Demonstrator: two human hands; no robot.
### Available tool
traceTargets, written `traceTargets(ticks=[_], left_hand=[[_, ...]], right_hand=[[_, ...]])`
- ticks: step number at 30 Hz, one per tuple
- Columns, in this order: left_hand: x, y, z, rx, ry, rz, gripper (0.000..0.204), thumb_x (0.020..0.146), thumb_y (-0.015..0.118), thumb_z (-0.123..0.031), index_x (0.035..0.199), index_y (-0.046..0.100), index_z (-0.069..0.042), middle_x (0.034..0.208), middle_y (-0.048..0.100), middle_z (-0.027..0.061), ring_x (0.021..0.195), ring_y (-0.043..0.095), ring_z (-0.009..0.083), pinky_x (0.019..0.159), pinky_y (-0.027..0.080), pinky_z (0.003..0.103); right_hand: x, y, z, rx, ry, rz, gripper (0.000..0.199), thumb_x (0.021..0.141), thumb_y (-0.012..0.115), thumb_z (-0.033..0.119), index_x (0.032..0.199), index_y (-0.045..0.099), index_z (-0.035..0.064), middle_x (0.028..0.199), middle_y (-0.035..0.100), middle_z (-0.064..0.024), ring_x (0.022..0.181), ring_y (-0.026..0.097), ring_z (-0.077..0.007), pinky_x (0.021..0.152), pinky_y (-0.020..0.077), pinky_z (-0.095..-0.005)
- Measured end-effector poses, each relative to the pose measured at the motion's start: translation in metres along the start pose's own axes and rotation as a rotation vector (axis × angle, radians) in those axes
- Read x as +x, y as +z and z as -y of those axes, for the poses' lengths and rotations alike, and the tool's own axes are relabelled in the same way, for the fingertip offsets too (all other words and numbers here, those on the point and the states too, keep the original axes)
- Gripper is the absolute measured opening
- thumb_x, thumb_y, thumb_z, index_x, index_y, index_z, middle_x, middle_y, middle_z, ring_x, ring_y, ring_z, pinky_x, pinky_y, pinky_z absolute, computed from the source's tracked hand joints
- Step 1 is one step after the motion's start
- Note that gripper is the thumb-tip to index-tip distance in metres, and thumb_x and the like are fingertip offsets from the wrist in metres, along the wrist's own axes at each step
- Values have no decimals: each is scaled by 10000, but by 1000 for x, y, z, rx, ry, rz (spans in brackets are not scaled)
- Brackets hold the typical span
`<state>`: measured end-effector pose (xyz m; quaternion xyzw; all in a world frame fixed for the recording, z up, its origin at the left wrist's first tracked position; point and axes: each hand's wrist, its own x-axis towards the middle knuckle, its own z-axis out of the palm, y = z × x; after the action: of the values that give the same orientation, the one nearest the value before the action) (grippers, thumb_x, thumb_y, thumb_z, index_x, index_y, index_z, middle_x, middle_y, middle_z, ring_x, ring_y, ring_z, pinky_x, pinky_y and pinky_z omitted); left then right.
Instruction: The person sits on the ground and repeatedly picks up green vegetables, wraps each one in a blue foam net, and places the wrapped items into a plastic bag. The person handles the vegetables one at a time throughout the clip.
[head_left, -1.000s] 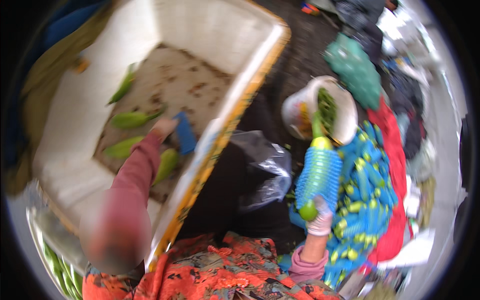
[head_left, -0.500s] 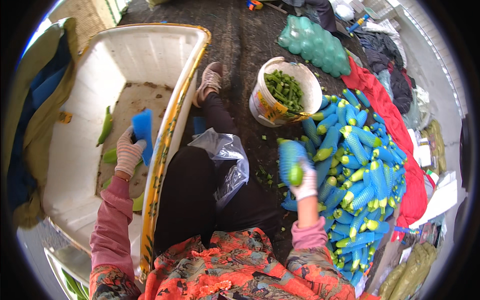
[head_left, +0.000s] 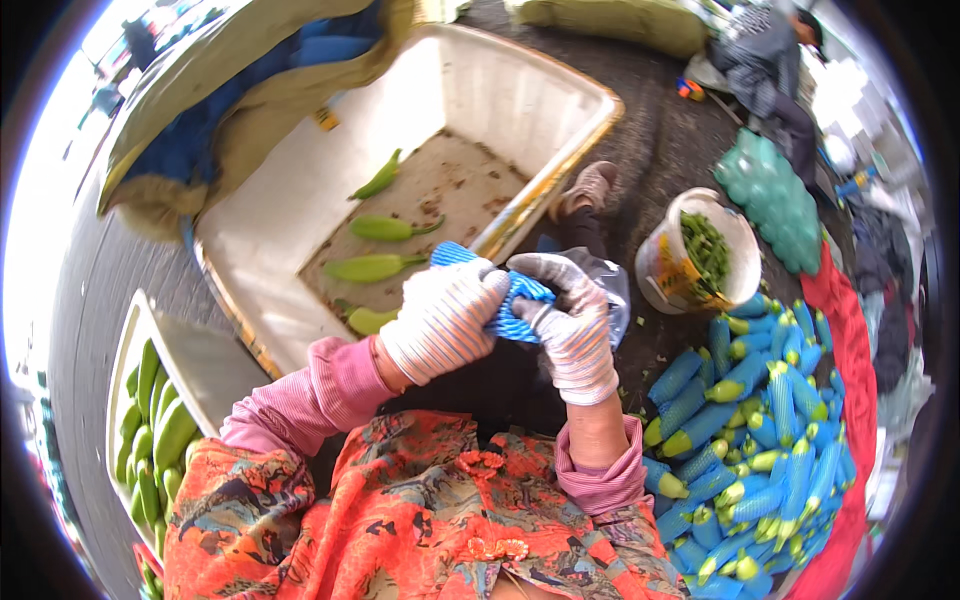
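Note:
Both my gloved hands meet in front of my lap on a blue foam net sleeve (head_left: 522, 305). My left hand (head_left: 445, 318) grips its left part, with one end sticking out past the fingers. My right hand (head_left: 575, 325) pinches the other end between thumb and fingers. No gourd shows inside the sleeve. Just beyond my left hand, several long green gourds (head_left: 370, 268) lie in a large white foam box (head_left: 300, 190). To my right is a heap of sleeved gourds (head_left: 790, 440), their green ends poking out of blue netting.
A white bucket (head_left: 655, 265) of cut green stems stands beyond my right hand. A red cloth (head_left: 845, 370) edges the heap. Green netted round things (head_left: 765, 195) lie farther back, near another person (head_left: 765, 70). At lower left, another white box (head_left: 190, 350) stands beside more green gourds (head_left: 150, 440).
The view has swung left. My right hand has let go of a sleeved gourd by the heap and come over to the blue sleeve that my left hand was holding above the box.

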<state>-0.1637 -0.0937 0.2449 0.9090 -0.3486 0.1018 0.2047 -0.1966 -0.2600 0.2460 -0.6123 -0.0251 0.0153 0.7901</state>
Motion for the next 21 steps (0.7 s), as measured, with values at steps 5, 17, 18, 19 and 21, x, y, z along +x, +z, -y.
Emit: traceTargets(ticks=[5,17,18,19,21], left_hand=[[-35,-2,-12,-766,-40,-90,476,874,681,-312,1255,523,-74,982,631,162,916,633,371,801,503,405],[56,2,41,-1058,-389,-402,164,758,664,-146,867,661,-23,737,642,135,705,625,196,647,528,338],[67,-14,21,-1207,-250,-415,167,718,653,-162,819,659,-28,685,611,197,645,644,314,629,526,380],[76,-32,13,-1194,-221,-413,155,704,644,-168,782,641,-33,660,600,183,635,634,330,614,518,398],[92,-8,2,-954,-122,-765,139,682,636,-206,717,612,-73,573,523,122,549,560,321,530,452,405]], right_hand=[[-10,18,2,-209,-230,-55,395,732,718,-120,1106,652,-12,943,669,-29,857,607,-89,816,491,-232],[23,53,44,-398,-899,248,352,769,663,6,1085,509,14,867,608,-111,807,596,-209,651,486,-295],[22,39,37,-418,-833,124,222,815,625,75,997,514,15,871,594,-113,810,575,-222,689,474,-326],[20,27,30,-427,-766,10,152,861,587,144,909,518,16,875,579,-115,813,554,-236,728,462,-357],[34,10,13,-385,-627,-136,213,911,551,215,836,530,17,879,566,-111,813,534,-243,760,449,-381]])
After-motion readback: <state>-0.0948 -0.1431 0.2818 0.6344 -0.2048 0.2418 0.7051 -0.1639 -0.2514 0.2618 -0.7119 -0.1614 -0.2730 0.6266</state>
